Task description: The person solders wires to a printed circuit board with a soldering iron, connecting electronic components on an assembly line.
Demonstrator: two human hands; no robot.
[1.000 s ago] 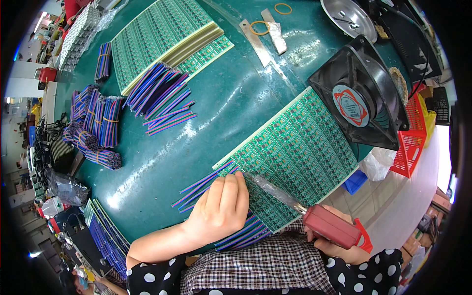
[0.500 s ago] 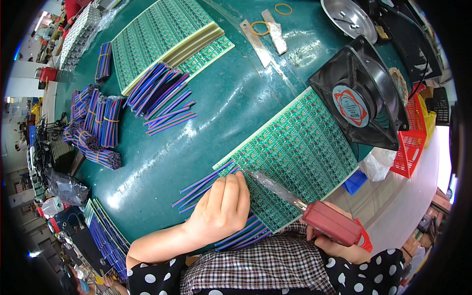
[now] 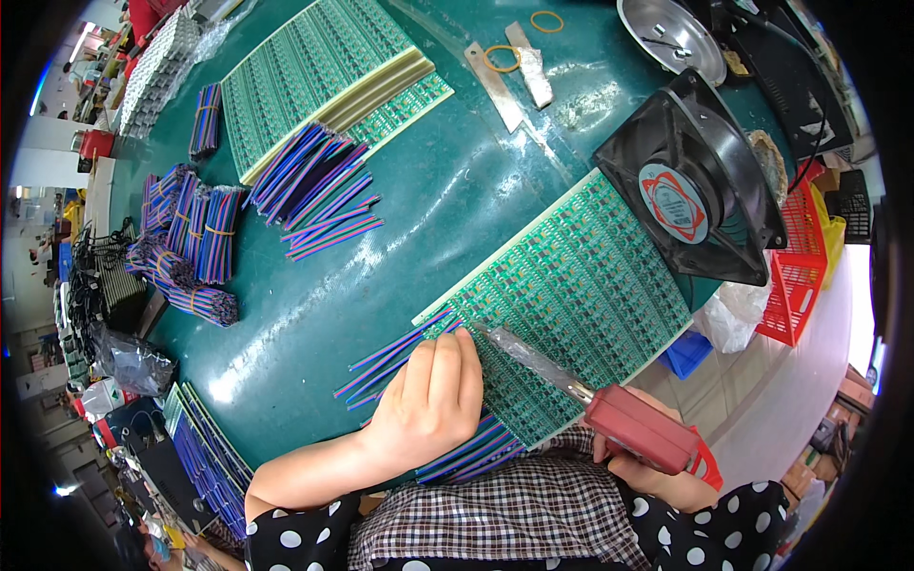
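Note:
A green panel of circuit boards (image 3: 571, 276) lies at a slant before me. My left hand (image 3: 428, 390) is over its left edge, thumb and fingers pinched on a thin ribbon wire, whose held end is mostly hidden. Blue, purple and red wires (image 3: 390, 354) stick out left from that edge; more wires (image 3: 476, 452) run out nearer me. My right hand (image 3: 657, 476) grips a red soldering gun (image 3: 640, 428), seen partly behind its body. The gun's wrapped barrel points up-left, its tip close to my left fingertips.
A black fan (image 3: 695, 181) stands at the panel's far right corner. Farther off lie stacked circuit panels (image 3: 314, 76), loose wires (image 3: 314, 181) and banded wire bundles (image 3: 190, 228). A metal dish (image 3: 666, 43) is at the far right, a red crate (image 3: 798, 266) beyond the table edge.
The view has shifted very slightly. Both hands, the soldering gun and the panel keep nearly the same places.

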